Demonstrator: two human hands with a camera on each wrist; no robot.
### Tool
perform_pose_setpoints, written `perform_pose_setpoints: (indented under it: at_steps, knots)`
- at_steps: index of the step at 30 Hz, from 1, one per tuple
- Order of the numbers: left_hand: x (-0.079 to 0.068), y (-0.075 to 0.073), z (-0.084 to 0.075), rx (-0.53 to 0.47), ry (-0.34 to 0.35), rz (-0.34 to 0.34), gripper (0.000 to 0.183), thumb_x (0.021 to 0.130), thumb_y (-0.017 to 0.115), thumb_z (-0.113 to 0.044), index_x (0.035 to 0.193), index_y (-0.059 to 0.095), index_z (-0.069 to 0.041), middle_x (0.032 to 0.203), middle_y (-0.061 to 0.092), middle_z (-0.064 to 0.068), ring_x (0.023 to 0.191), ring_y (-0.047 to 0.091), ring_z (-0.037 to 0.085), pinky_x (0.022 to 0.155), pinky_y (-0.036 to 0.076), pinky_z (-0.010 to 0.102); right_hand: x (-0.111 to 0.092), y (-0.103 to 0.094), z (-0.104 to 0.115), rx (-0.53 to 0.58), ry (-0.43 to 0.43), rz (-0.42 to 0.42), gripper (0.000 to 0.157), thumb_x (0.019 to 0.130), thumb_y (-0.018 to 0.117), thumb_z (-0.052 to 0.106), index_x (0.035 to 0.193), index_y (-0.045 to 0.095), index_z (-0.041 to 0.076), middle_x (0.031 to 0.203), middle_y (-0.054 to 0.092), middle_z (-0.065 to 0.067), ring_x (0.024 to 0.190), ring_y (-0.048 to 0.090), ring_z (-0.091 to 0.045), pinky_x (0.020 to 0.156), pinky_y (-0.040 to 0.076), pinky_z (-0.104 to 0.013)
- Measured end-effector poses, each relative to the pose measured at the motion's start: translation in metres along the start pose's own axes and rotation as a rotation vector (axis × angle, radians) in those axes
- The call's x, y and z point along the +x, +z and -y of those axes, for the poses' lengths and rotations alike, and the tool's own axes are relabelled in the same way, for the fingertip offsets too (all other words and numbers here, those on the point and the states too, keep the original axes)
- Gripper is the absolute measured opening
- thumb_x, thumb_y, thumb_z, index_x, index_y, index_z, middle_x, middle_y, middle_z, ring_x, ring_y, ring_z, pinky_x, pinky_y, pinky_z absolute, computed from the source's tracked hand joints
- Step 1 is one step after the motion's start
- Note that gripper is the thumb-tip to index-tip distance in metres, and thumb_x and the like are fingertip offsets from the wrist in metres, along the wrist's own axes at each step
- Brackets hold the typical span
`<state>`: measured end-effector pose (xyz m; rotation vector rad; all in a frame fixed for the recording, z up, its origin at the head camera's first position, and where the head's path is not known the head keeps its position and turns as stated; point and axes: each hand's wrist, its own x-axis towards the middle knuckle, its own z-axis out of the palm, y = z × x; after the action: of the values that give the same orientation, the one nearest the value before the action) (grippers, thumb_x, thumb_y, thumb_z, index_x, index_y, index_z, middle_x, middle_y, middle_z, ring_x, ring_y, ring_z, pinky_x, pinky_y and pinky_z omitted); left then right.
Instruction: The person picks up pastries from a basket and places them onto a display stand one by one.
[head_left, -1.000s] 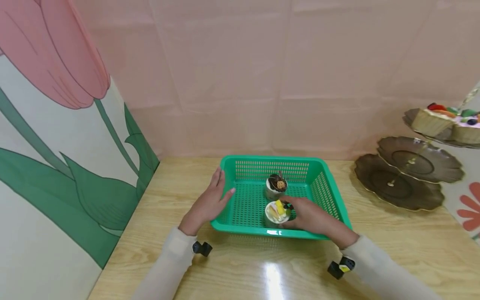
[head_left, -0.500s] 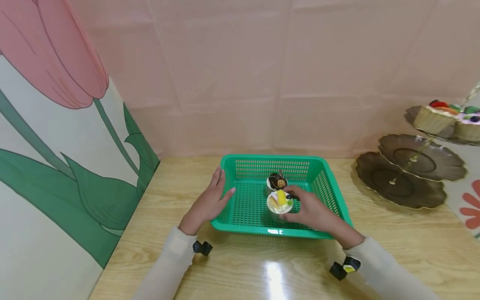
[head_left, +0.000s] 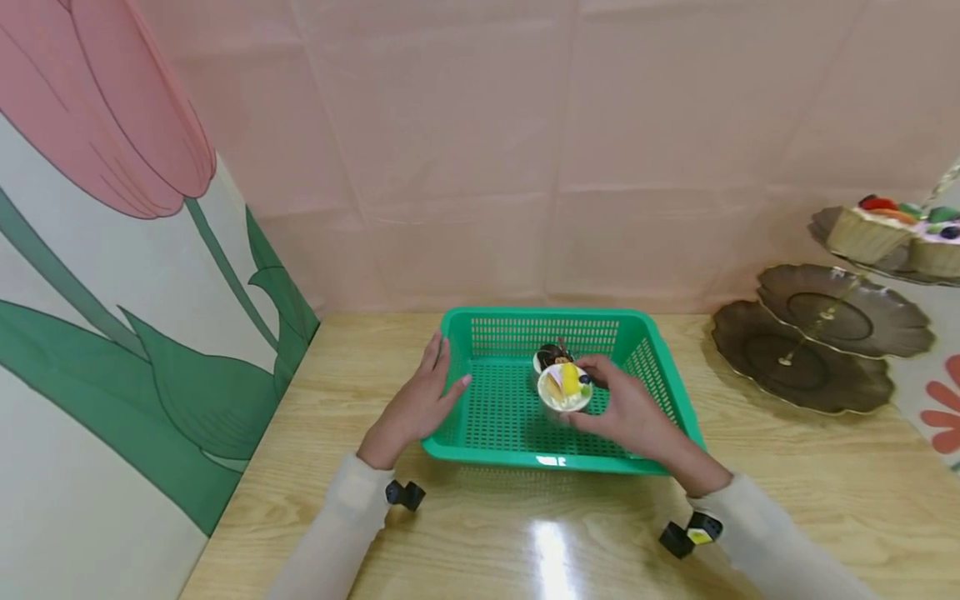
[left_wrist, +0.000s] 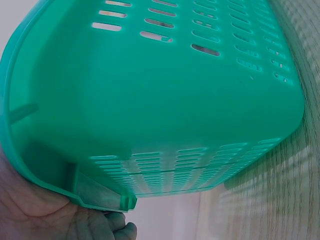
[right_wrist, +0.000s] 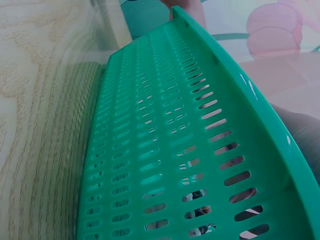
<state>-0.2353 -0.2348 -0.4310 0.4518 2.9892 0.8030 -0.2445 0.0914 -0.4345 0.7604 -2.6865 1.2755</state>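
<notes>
A green plastic basket (head_left: 495, 456) stands on the wooden table in the head view. My left hand (head_left: 411, 408) rests on its left rim with extended fingers; the left wrist view shows the palm (left_wrist: 30, 205) against the outside of the basket rim. With thumb and fingers, my right hand (head_left: 633, 417) holds a dessert cup (head_left: 562, 400) topped with cream and yellow fruit pieces, over the basket floor. Just behind it, partly covered, sits a second dessert cup (head_left: 550, 356) with a dark chocolate topping. In the right wrist view the basket wall (right_wrist: 160, 110) hides most of that hand.
On the right stands a tiered brown tray stand (head_left: 847, 312), with fruit-topped tarts (head_left: 870, 233) on its upper tier. A pink sheet (head_left: 480, 167) hangs behind the table (head_left: 360, 350). A tulip-patterned panel (head_left: 97, 275) borders the left.
My right hand has raised the yellow-fruit dessert cup and moved it away from the basket's front wall, so it now overlaps the chocolate one. The left hand has stayed put.
</notes>
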Motion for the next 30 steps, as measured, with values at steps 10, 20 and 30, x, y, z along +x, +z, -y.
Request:
perform_pose_setpoints:
  at_steps: [10,20,30]
  knots:
    - [0.0,0.0,0.001,-0.004,0.012,-0.011,0.08,0.109,0.034,-0.053,0.162,0.003,-0.002,0.168,-0.016,0.007,0.154,0.01,0.031,0.115,0.034,0.051,-0.001,-0.013,0.004,0.107,0.08,-0.028,0.069,0.086,0.084,0.031,0.142,0.054,0.004,0.129,0.065,-0.017,0.118,0.062,-0.039,0.095,0.051,-0.059]
    - [0.002,0.0,-0.002,-0.011,0.015,-0.01,0.079,0.109,0.034,-0.052,0.162,0.005,-0.001,0.168,-0.016,0.006,0.154,0.013,0.031,0.114,0.036,0.05,-0.007,-0.037,0.018,0.164,-0.017,-0.117,0.065,0.085,0.085,0.015,0.14,0.05,0.006,0.131,0.064,-0.011,0.117,0.058,-0.01,0.093,0.044,-0.013]
    - [-0.001,-0.001,-0.003,-0.025,0.011,-0.011,0.079,0.109,0.036,-0.052,0.162,0.005,-0.001,0.167,-0.016,0.006,0.153,0.013,0.033,0.114,0.036,0.052,-0.022,-0.074,0.023,0.153,-0.024,-0.374,0.064,0.081,0.083,-0.003,0.138,0.053,0.0,0.124,0.059,0.008,0.108,0.059,-0.001,0.089,0.044,-0.008]
